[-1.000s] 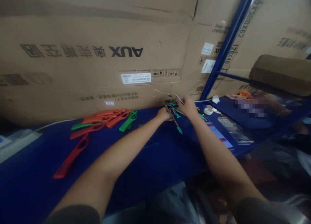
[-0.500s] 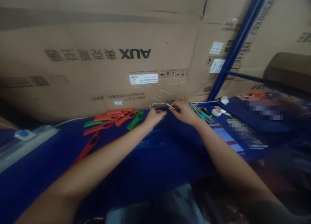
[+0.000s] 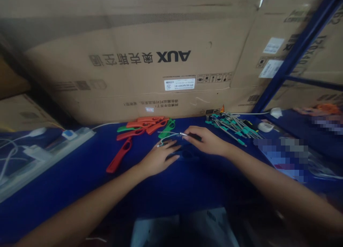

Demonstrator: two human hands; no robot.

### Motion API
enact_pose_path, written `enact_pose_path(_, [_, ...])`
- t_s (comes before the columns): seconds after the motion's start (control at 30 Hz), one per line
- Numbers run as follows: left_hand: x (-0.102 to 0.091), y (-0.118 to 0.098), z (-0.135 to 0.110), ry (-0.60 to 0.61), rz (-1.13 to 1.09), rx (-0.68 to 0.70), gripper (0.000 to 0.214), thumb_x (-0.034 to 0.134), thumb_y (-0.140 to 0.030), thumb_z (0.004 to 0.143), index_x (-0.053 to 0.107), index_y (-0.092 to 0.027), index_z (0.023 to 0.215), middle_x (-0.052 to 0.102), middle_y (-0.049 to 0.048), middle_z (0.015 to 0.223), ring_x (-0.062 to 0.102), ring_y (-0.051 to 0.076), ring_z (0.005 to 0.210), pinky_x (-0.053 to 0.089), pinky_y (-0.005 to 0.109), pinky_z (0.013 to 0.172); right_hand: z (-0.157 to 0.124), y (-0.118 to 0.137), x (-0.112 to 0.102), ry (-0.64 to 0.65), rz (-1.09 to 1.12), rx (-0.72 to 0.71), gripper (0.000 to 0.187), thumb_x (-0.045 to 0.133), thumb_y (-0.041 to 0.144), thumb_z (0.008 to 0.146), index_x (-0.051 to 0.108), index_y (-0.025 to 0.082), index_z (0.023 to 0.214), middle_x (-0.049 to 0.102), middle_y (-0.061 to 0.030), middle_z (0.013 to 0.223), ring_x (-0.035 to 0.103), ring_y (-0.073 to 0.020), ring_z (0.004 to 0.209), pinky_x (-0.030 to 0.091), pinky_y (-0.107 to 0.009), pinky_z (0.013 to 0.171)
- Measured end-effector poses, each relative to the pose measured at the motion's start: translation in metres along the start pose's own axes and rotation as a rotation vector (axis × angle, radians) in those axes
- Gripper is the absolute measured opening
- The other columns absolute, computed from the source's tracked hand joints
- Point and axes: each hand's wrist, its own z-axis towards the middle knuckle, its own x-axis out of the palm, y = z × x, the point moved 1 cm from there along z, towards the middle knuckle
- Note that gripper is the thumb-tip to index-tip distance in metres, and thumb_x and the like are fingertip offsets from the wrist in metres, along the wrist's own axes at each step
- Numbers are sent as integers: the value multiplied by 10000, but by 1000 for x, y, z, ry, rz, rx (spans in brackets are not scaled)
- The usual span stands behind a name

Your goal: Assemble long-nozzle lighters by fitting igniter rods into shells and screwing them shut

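Observation:
In the head view, my left hand (image 3: 158, 157) lies low over the blue table with its fingers stretched out and apart. Its fingertips are close to the white end of a short thin cable (image 3: 168, 137). My right hand (image 3: 207, 139) is closed round a slim tool (image 3: 195, 136) with a dark handle and a metal front; its exact kind is unclear. The cable curves up to the tool's metal front, and a thin straight rod points left from there. A dark blue loop-handled piece (image 3: 186, 154) lies on the table just beyond my left thumb, hard to see against the blue.
Red and green loop-handled pieces (image 3: 144, 127) lie behind my left hand. Several thin metal rods with green parts (image 3: 230, 124) are heaped right of my right hand, beside a white tape roll (image 3: 266, 127). A power strip (image 3: 69, 143) stands left. Large cardboard (image 3: 134, 29) closes the back.
The view has swung left. My left hand has spread its fingers over the table, and the dark-handled tool in my right hand now shows more clearly beside the cable.

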Motion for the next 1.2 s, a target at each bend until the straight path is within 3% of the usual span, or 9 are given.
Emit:
enact_pose_path(0.3, [-8, 3, -18, -12, 325, 50, 433, 440, -390, 1028, 570, -240, 1413, 555, 114, 1477, 503, 283, 1384, 318, 532, 1193, -12, -14, 8, -76, -8, 74, 238, 462, 350, 1027, 621, 192, 946, 654, -30, 842, 610, -148, 767, 489, -279, 720])
enact_pose_path(0.57, [-11, 3, -24, -19, 249, 38, 445, 507, -451, 988, 614, -221, 1354, 560, 97, 1474, 507, 287, 1375, 372, 521, 1179, -22, -17, 2, 30, -360, -1, 208, 444, 336, 1039, 608, 213, 1073, 714, -57, 939, 679, -185, 812, 481, -293, 691])
enact_pose_path(0.77, [-11, 3, -23, -146, 135, -19, 518, 565, -505, 966, 556, -222, 1399, 605, 94, 1422, 551, 279, 1319, 433, 494, 1131, -25, -11, 8, 63, -354, 34, 199, 422, 339, 1047, 589, 232, 1073, 705, -56, 942, 669, -172, 777, 467, -278, 656])
enact_pose_path(0.87, [-16, 1, -22, -234, 66, 11, 465, 640, -435, 944, 576, -223, 1353, 671, 71, 1318, 612, 245, 1212, 492, 442, 1054, -27, -6, 12, 75, -316, 36, 201, 416, 321, 1048, 581, 213, 1089, 685, -66, 991, 662, -170, 801, 476, -277, 669])
enact_pose_path(1.03, [-26, -3, -22, -263, 101, 77, 166, 684, -237, 914, 686, -208, 1077, 759, 27, 1008, 692, 223, 936, 549, 409, 869, -30, -1, 15, 111, -285, 50, 164, 444, 317, 1039, 546, 220, 1122, 698, -30, 965, 678, -153, 770, 470, -259, 648])
enact_pose_path(1.2, [-32, -5, -26, -326, 77, 91, 252, 651, -139, 902, 670, -199, 1146, 762, 37, 967, 700, 201, 827, 578, 361, 780, -28, -2, 12, 163, -329, 97, 176, 432, 351, 1038, 529, 218, 1100, 682, 4, 803, 634, -138, 612, 409, -256, 557])
